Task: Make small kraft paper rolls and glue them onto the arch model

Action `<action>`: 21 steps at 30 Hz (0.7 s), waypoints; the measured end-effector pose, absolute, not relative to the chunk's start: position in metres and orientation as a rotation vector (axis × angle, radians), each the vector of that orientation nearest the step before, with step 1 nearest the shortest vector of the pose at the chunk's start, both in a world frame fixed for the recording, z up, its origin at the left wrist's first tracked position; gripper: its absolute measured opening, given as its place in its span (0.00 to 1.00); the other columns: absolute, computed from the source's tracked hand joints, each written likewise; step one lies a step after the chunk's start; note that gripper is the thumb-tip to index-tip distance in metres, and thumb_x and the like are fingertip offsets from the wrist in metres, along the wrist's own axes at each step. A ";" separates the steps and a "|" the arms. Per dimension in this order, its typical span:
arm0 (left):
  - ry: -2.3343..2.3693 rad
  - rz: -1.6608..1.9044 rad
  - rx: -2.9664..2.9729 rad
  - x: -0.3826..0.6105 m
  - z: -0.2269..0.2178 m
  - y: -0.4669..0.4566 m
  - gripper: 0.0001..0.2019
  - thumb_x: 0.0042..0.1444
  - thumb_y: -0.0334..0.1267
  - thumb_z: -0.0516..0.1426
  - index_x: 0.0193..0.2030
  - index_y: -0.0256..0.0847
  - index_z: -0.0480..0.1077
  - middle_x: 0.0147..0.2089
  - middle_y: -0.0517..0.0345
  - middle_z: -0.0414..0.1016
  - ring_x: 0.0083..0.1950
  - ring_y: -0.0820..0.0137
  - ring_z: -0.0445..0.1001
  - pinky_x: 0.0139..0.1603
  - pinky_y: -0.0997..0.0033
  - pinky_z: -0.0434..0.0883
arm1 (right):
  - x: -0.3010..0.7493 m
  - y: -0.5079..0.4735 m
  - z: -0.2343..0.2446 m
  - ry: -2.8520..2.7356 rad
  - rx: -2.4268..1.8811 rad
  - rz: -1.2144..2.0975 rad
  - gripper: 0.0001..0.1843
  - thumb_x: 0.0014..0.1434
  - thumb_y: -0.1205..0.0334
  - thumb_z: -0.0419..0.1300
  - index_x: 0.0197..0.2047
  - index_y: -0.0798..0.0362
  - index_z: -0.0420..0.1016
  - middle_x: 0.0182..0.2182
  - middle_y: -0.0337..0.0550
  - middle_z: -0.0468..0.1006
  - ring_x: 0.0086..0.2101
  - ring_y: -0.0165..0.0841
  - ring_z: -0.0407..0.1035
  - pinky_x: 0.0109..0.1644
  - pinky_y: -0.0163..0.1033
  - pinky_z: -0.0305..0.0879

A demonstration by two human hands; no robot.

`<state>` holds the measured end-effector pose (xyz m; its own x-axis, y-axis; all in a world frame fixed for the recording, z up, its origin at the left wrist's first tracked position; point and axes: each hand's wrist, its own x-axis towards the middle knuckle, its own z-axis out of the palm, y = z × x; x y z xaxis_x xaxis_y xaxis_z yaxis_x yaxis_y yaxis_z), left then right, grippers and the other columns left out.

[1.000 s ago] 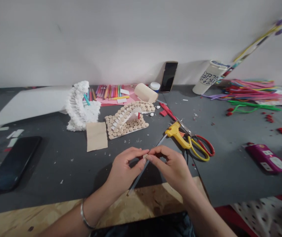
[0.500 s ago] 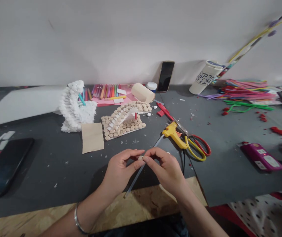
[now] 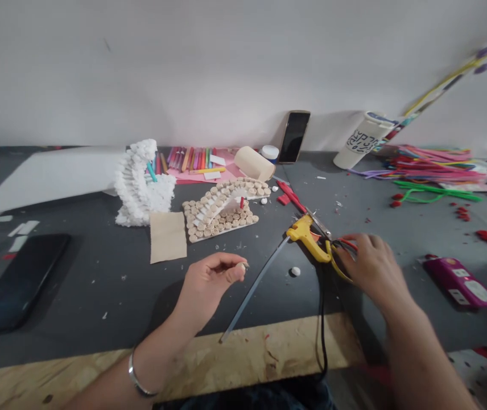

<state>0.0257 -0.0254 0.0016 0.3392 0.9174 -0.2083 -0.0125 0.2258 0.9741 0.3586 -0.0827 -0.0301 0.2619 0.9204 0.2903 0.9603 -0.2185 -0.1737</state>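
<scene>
My left hand point(image 3: 211, 282) hovers over the dark table and pinches a small pale disc point(image 3: 240, 265) between thumb and forefinger. My right hand point(image 3: 374, 267) lies out to the right on the scissors point(image 3: 342, 246) with red and yellow handles, its fingers bent over the handles. The yellow glue gun point(image 3: 309, 237) lies just left of that hand, with a long clear glue stick point(image 3: 254, 288) running back toward the table edge. A small white bead point(image 3: 295, 271) rests between my hands. Further back stands an arch of pale discs point(image 3: 221, 208) on a card base.
A white foam spiral model point(image 3: 139, 185) and a tan paper square point(image 3: 167, 236) sit left of the arch. A black phone point(image 3: 21, 279) lies far left, a magenta case point(image 3: 461, 279) far right. Coloured markers point(image 3: 192, 159), a propped phone point(image 3: 293, 136), a cup point(image 3: 363, 139) and pipe cleaners point(image 3: 431, 165) line the back.
My right hand left the disc it shared with my left hand and moved right onto the scissors. My left hand keeps the disc. A white bead now shows on the table.
</scene>
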 end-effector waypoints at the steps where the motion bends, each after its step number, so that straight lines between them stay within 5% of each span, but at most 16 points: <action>1: 1.022 0.826 1.172 0.025 0.003 -0.026 0.09 0.51 0.44 0.65 0.35 0.42 0.80 0.31 0.55 0.80 0.33 0.70 0.75 0.33 0.73 0.71 | 0.373 -0.085 -0.036 -1.706 -2.277 -0.186 0.16 0.61 0.53 0.52 0.43 0.54 0.72 0.37 0.55 0.75 0.41 0.50 0.69 0.47 0.54 0.63; 7: 1.030 0.899 1.286 0.027 0.005 -0.029 0.07 0.51 0.42 0.65 0.35 0.43 0.80 0.37 0.53 0.82 0.39 0.66 0.77 0.40 0.68 0.73 | 0.398 -0.087 -0.045 -1.666 -2.316 -0.096 0.12 0.62 0.53 0.54 0.43 0.50 0.72 0.35 0.52 0.76 0.37 0.43 0.71 0.40 0.44 0.64; 11: 1.024 0.951 1.306 0.028 0.005 -0.029 0.05 0.51 0.40 0.65 0.34 0.44 0.80 0.36 0.55 0.82 0.42 0.66 0.78 0.46 0.66 0.73 | 0.399 -0.079 -0.038 -1.557 -2.374 -0.221 0.13 0.64 0.57 0.51 0.42 0.52 0.75 0.34 0.55 0.74 0.37 0.46 0.71 0.41 0.47 0.63; 17: 1.008 0.882 1.121 0.025 0.001 -0.027 0.08 0.49 0.43 0.67 0.34 0.42 0.80 0.31 0.55 0.80 0.32 0.70 0.74 0.34 0.70 0.71 | 0.368 -0.059 -0.038 -2.020 -2.024 -0.099 0.16 0.63 0.60 0.49 0.48 0.55 0.73 0.49 0.58 0.76 0.51 0.48 0.69 0.55 0.51 0.61; 21: 0.985 0.886 0.976 0.023 -0.004 -0.024 0.10 0.48 0.44 0.68 0.33 0.42 0.80 0.28 0.58 0.77 0.30 0.75 0.71 0.34 0.73 0.69 | 0.353 -0.056 -0.033 -2.129 -1.974 0.188 0.19 0.61 0.60 0.50 0.53 0.56 0.68 0.49 0.55 0.77 0.48 0.45 0.72 0.53 0.50 0.65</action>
<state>0.0235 -0.0236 -0.0040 0.3034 0.9184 -0.2539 -0.1548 0.3105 0.9379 0.3533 -0.0558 -0.0332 -0.0648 0.9945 0.0822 0.9647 0.0835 -0.2496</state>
